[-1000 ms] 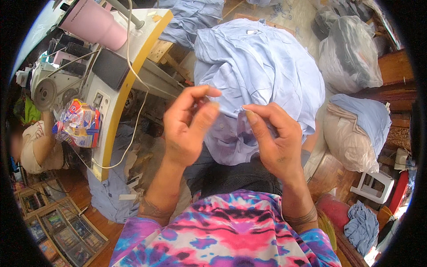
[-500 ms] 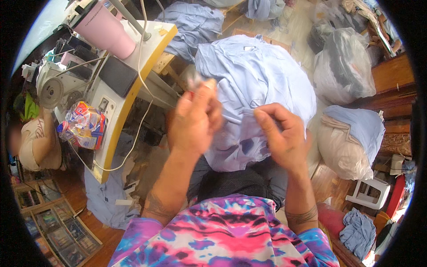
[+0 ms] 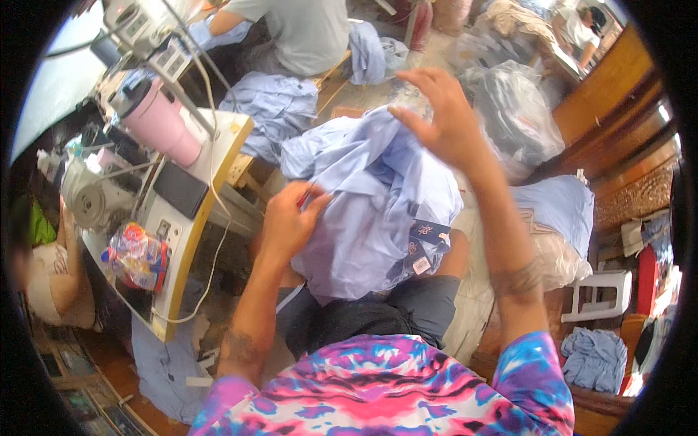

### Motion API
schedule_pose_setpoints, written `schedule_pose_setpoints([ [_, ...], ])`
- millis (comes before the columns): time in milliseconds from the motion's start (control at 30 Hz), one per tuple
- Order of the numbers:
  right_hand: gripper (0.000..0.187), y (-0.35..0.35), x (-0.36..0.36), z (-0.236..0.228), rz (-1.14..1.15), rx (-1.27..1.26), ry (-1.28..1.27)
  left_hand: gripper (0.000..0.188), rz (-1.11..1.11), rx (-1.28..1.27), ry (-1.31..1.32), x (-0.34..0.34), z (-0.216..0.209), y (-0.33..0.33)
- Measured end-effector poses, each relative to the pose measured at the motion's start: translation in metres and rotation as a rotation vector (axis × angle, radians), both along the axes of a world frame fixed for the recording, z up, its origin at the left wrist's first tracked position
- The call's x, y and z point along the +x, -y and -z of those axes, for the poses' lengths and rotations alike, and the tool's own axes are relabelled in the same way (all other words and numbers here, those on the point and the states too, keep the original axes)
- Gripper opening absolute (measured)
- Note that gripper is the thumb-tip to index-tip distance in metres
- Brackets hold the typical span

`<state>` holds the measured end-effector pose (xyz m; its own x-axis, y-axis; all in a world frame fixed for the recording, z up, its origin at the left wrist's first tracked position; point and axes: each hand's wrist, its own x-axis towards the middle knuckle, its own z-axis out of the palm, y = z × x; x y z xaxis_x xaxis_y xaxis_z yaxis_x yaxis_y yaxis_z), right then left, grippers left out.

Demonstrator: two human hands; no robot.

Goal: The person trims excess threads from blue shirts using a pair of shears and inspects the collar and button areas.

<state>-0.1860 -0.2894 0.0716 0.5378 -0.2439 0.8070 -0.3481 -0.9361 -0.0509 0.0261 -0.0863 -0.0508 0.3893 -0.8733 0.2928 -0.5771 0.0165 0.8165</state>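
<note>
A heap of light-blue cloth garments (image 3: 342, 240) bulges over and in front of my lap. Dark-blue cardboard hang tags (image 3: 429, 232) lie on its near right side, one bearing a white sticker. My left hand (image 3: 287, 221) is closed at the heap's left side, round a small red tool (image 3: 303, 198) that mostly hides in the fingers. Over the far right of the heap my right hand (image 3: 443, 120) is raised, fingers spread and thumb apart, with nothing in it. Loose folds of the top garment rise just below that hand.
At left stands a yellow-edged table (image 3: 163, 291) with a pink tumbler (image 3: 161, 123), a phone (image 3: 180, 192) and a plastic packet (image 3: 137, 258). A white cable hangs off it. Plastic-wrapped bundles (image 3: 512, 109) and a white stool (image 3: 596, 296) are at right. Other people sit nearby.
My right hand has let go of the cloth and swung up and away, opening. My left hand has dropped lower, still closed. The garment has shifted, and its tags now show. My view has tilted upward.
</note>
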Motion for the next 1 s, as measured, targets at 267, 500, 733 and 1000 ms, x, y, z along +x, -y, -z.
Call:
schedule_pose_setpoints([
  [267, 0.057, -0.213, -0.061, 0.141, 0.430, 1.135, 0.045, 0.019, 0.247, -0.110, -0.047, -0.035, -0.036, 0.004],
  [500, 0.023, -0.168, -0.072, 0.163, 0.362, 0.980, -0.118, 0.022, 0.783, 0.171, 0.395, -0.027, -0.032, 0.085],
  [733, 0.054, -0.125, -0.086, 0.104, -0.059, 0.830, -0.313, 0.019, 0.600, 0.081, 0.003, -0.041, -0.055, 0.070],
  [1000, 0.059, -0.191, -0.105, 0.194, 0.406, 1.743, 0.736, 0.030, 0.858, 0.243, 0.680, -0.065, -0.026, 0.062],
])
